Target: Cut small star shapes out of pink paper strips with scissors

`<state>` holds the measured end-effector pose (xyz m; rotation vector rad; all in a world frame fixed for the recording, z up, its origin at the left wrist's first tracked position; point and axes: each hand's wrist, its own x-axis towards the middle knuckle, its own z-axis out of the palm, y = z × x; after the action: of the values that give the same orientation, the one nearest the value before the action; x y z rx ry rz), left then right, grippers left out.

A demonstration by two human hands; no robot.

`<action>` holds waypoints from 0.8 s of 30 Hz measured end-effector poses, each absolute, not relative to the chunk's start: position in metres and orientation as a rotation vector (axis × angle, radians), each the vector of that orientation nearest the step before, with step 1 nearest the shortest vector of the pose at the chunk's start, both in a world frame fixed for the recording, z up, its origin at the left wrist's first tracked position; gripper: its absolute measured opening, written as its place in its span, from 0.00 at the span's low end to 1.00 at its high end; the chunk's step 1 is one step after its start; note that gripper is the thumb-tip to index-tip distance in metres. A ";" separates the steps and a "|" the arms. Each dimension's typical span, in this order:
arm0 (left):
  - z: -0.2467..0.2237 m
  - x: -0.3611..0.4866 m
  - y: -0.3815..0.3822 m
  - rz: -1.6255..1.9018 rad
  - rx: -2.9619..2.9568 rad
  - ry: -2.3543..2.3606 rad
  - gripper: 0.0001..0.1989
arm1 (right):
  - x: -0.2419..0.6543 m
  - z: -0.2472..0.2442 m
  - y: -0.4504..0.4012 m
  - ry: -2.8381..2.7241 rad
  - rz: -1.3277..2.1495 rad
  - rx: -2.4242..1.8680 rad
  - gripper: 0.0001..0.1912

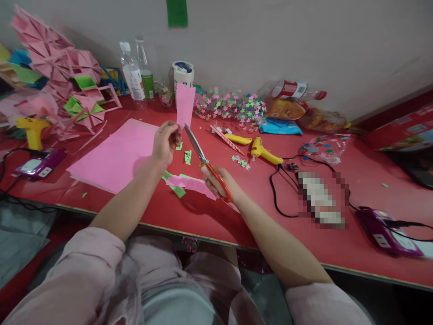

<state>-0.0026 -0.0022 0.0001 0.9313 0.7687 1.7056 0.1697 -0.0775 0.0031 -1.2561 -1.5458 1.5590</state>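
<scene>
A red desk (259,192) holds pink sheets (117,153), left, paper strips (189,183), center, and 1 glue gun (265,153), center right.

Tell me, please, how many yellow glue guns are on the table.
2: one glue gun at far left beside a purple box, a second glue gun right of the yellow cutter; more may be hidden.

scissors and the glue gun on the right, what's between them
The head view shows a cluster of pink and green stars between the scissors and glue gun.
</scene>
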 end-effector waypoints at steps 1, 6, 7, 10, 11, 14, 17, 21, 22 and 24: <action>0.000 -0.002 -0.002 1.709 0.927 0.776 0.05 | 0.170 0.002 -0.078 -1.550 1.549 -1.257 0.19; -0.001 0.006 -0.006 1.575 1.008 0.779 0.09 | 0.170 -0.001 -0.078 -1.600 1.500 -1.233 0.21; -0.001 0.007 -0.006 1.560 1.025 0.781 0.08 | 0.169 -0.001 -0.078 -1.608 1.493 -1.228 0.22; -0.002 0.008 -0.006 1.602 1.039 0.799 0.07 | 0.169 -0.001 -0.078 -1.611 1.494 -1.220 0.21; -0.001 0.007 -0.006 1.624 1.037 0.813 0.07 | 0.169 -0.001 -0.078 -1.604 1.498 -1.221 0.21; 0.000 0.006 -0.005 1.672 1.019 0.861 0.08 | 0.168 -0.001 -0.079 -1.575 1.509 -1.239 0.20; 0.001 0.003 -0.005 1.683 1.023 0.896 0.08 | 0.170 -0.001 -0.078 -1.586 1.522 -1.258 0.21; 0.001 -0.002 -0.003 1.660 1.080 0.929 0.08 | 0.173 -0.001 -0.075 -1.648 1.534 -1.270 0.22; 0.001 -0.003 -0.003 1.650 1.099 0.931 0.08 | 0.173 0.000 -0.075 -1.656 1.534 -1.272 0.22; 0.001 -0.006 -0.002 1.633 1.133 0.925 0.08 | 0.174 0.000 -0.074 -1.667 1.540 -1.268 0.21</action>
<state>-0.0061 -0.0018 0.0015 1.1330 0.9253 1.6331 0.1737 -0.0744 0.0002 -1.2681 -1.6674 1.5400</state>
